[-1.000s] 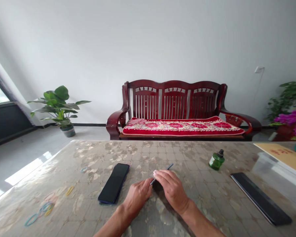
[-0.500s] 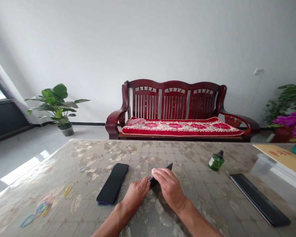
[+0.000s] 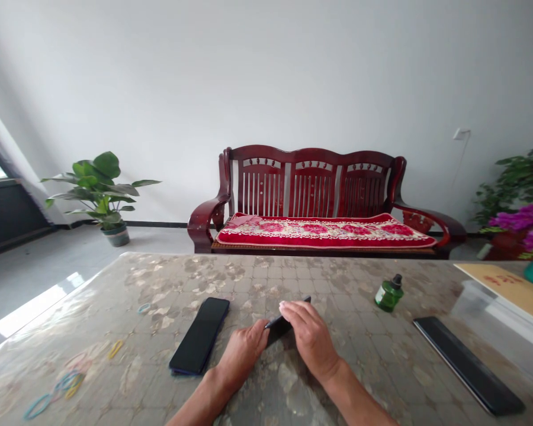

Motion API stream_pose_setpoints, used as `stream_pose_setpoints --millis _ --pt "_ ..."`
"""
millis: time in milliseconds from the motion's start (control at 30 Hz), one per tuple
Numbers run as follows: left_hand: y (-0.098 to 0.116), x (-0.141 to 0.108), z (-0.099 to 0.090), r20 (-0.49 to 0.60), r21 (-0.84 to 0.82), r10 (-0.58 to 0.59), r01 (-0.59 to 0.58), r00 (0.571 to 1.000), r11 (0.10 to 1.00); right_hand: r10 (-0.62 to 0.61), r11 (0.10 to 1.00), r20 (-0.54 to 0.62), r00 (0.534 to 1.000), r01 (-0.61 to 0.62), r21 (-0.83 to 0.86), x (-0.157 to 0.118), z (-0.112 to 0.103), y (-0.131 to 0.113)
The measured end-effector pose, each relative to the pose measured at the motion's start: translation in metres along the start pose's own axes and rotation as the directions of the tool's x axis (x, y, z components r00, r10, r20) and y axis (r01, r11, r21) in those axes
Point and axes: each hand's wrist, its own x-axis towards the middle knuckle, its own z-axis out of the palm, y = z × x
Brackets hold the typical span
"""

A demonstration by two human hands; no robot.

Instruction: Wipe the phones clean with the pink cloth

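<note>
Tilted on its long edge above the table, a thin black phone (image 3: 279, 332) shows mostly its narrow side and a strip of its dark face. My left hand (image 3: 244, 352) is closed on its near end, thumb along the top edge. Fingers of my right hand (image 3: 314, 340) lie together, bent over the upper edge towards the far end; their grip underneath is hidden. Left of my hands, another black phone (image 3: 199, 336) lies flat with its screen up, on top of something blue-edged.
The table (image 3: 266, 278) has a patterned cover. Coloured rubber bands (image 3: 66, 384) lie at left. On the right are a green bottle (image 3: 388, 294), a long black device (image 3: 466, 364) and a clear plastic box (image 3: 501, 325) with a tan card. A red wooden bench (image 3: 311, 189) stands beyond.
My right hand has slid slightly right along the phone's edge, away from my left hand, exposing more of the phone between them. The view has shifted slightly.
</note>
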Motion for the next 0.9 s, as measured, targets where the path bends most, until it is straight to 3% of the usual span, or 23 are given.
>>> stream_pose_setpoints --millis 133,233,367,500,667,900 --pt "-0.001 0.000 0.001 -0.033 -0.005 0.022 -0.022 0.999 1.000 -0.097 0.995 0.033 0.995 0.096 0.022 0.003 0.008 -0.022" --pt "0.000 0.000 -0.004 -0.016 -0.003 0.020 -0.020 1.000 1.000 -0.083 0.997 0.018 0.996 0.083 0.002 0.004 0.002 -0.011" --pt "0.004 0.000 -0.012 0.036 -0.002 -0.013 0.013 0.999 1.000 0.061 0.998 -0.057 0.996 -0.063 -0.031 0.002 -0.011 0.025" --pt "0.008 0.000 -0.017 0.069 -0.023 -0.037 0.038 0.997 0.999 0.228 0.974 -0.132 0.965 -0.225 0.041 -0.001 -0.009 0.049" --pt "0.017 0.001 -0.030 0.129 -0.008 -0.030 0.031 0.991 0.999 0.411 0.901 -0.177 0.894 -0.369 0.227 -0.005 0.003 0.054" --pt "0.046 0.019 -0.038 0.217 0.312 -0.124 0.051 0.968 0.949 0.543 0.815 -0.195 0.817 -0.456 0.357 -0.012 0.010 0.054"
